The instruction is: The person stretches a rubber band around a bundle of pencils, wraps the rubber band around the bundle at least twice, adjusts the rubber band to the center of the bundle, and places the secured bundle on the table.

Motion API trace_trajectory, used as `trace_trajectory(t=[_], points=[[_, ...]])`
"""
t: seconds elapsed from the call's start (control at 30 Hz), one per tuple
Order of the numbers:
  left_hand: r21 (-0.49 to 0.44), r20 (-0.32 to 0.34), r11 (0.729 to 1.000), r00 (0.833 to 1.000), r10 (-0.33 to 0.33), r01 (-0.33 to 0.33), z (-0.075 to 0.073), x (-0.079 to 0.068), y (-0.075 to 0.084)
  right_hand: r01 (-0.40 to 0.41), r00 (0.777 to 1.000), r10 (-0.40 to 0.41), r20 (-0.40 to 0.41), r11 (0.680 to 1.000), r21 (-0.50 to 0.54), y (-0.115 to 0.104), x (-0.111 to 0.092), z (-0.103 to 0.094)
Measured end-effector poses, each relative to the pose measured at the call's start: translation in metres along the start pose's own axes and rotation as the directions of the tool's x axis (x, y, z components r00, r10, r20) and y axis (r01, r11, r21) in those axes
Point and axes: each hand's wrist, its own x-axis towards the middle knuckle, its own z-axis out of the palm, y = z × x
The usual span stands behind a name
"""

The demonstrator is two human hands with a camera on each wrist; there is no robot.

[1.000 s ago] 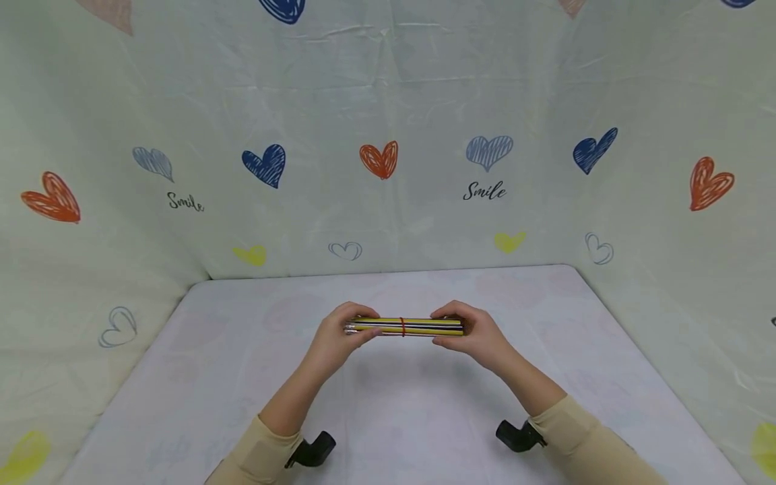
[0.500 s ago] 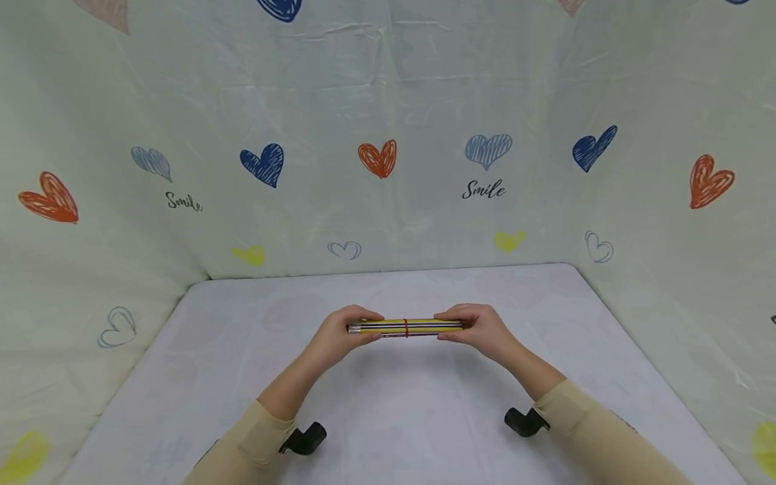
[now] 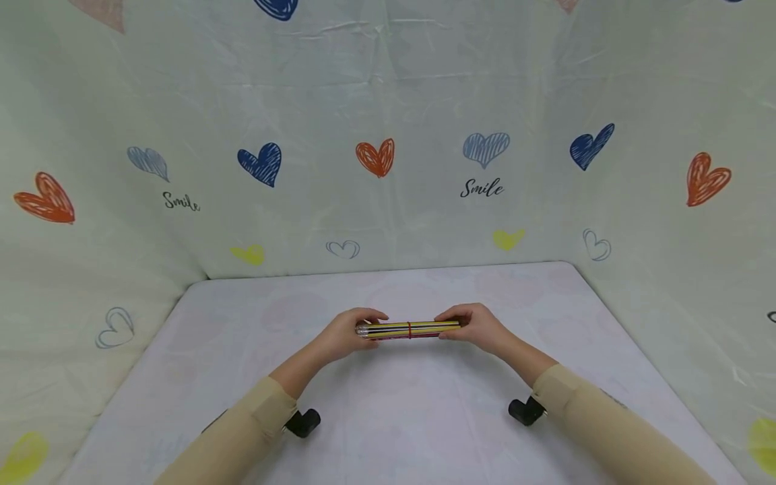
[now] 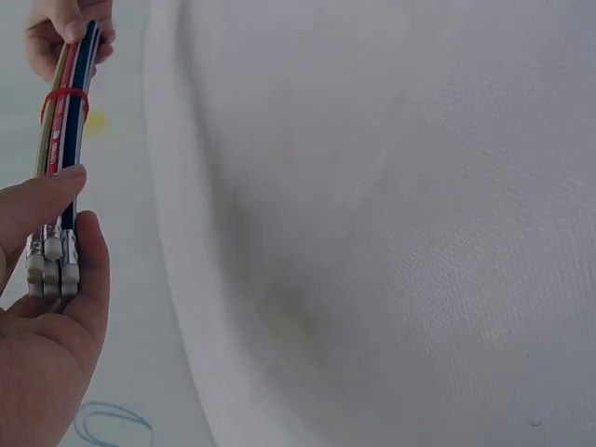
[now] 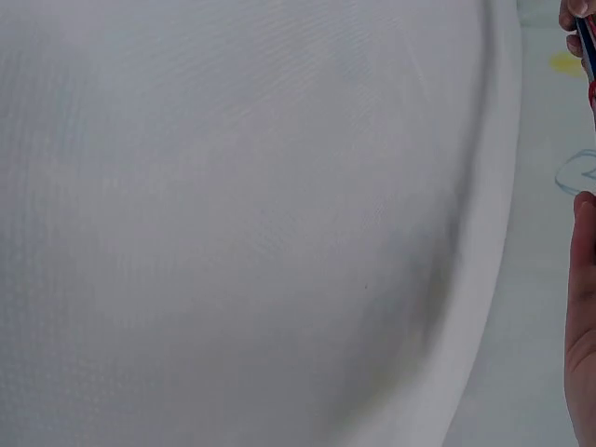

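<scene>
A bundle of pencils (image 3: 397, 330), striped yellow and black on the side seen in the head view, is bound at its middle by a red rubber band (image 3: 409, 330). My left hand (image 3: 345, 333) grips the end with white erasers (image 4: 53, 250) and silver ferrules, thumb on one side and fingers on the other. At the opposite end, my right hand (image 3: 479, 328) pinches the bundle between thumb and fingers. Both hands hold it level above the table. Red and dark blue pencils also show in the left wrist view. The right wrist view catches only part of the right hand (image 5: 582, 317).
A white cloth-covered table (image 3: 388, 411) spreads beneath the hands. Behind it and at the sides hangs a pale curtain (image 3: 424, 101) printed with hearts and "Smile". Black wrist cameras (image 3: 303, 423) stick out from the beige sleeves (image 3: 242, 431).
The bundle stays held in both hands. Its eraser end has moved slightly right and turned a little toward the head camera, and the left forearm has shifted with it.
</scene>
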Motion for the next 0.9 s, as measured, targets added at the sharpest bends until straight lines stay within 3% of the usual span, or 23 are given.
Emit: trace_trajectory(t=[0.17,0.4,0.67,0.9], points=[[0.066,0.021,0.998,1.000,0.016,-0.017,0.002,0.008,-0.009,-0.001,0.998,0.002,0.061,1.000,-0.015,0.010,0.006,-0.005],[0.190,0.066,0.982,0.998,-0.017,0.004,0.010,0.021,-0.018,-0.074,0.993,0.083,0.081,0.991,-0.113,0.021,0.012,-0.010],[0.269,0.128,0.961,0.992,0.024,-0.058,0.015,0.029,-0.021,-0.017,0.988,0.062,0.140,0.952,-0.305,0.027,0.012,-0.008],[0.311,0.179,0.946,0.983,0.040,-0.095,0.018,0.030,-0.025,0.000,0.982,0.064,0.177,0.940,-0.340,0.032,0.013,-0.007]])
